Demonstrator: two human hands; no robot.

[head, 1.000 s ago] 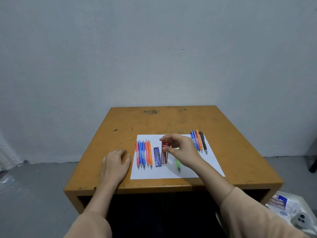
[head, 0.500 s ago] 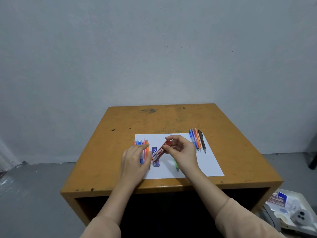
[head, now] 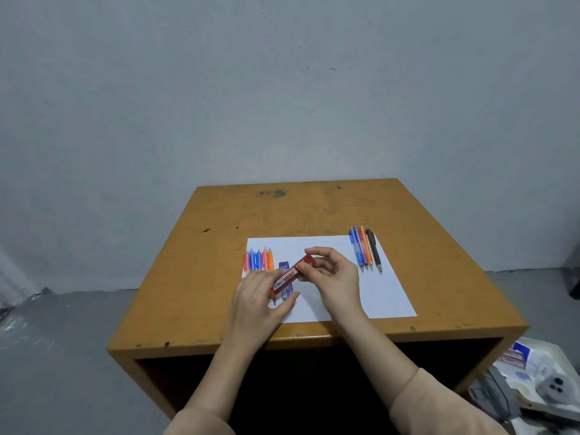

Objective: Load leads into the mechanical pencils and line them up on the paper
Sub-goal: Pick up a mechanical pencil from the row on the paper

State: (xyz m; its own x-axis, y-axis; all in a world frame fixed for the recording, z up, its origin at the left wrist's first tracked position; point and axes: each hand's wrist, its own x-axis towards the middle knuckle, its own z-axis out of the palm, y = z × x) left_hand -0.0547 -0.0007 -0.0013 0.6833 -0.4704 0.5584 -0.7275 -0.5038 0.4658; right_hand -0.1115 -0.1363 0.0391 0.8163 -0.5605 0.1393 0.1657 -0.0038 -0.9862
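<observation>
Nearest the camera, two beige sleeves [head: 439, 400] reached over the front edge of the wooden table [head: 194, 296]. The left hand [head: 257, 296] had its thumb and curled fingers round the lower end of a red lead case [head: 293, 274], and the right hand [head: 335, 277] pinched the upper end between thumb and fingertips. The case was held tilted just above the white paper [head: 386, 296], its top pointing up and to the right. A blue lead case [head: 284, 267] lay on the sheet right behind it, partly hidden by it and by the left fingers.

Further back on the left of the paper lay a row of pencils [head: 259, 259] in pink, blue and orange, close together side by side, their near ends covered by the left hand. At the far right corner of the sheet lay a second row [head: 365, 249], blue, orange and dark, tips towards the person, well apart from the hands. A grey wall [head: 282, 89] stood behind the table, and a cluttered white tray [head: 552, 356] sat on the floor to the right
</observation>
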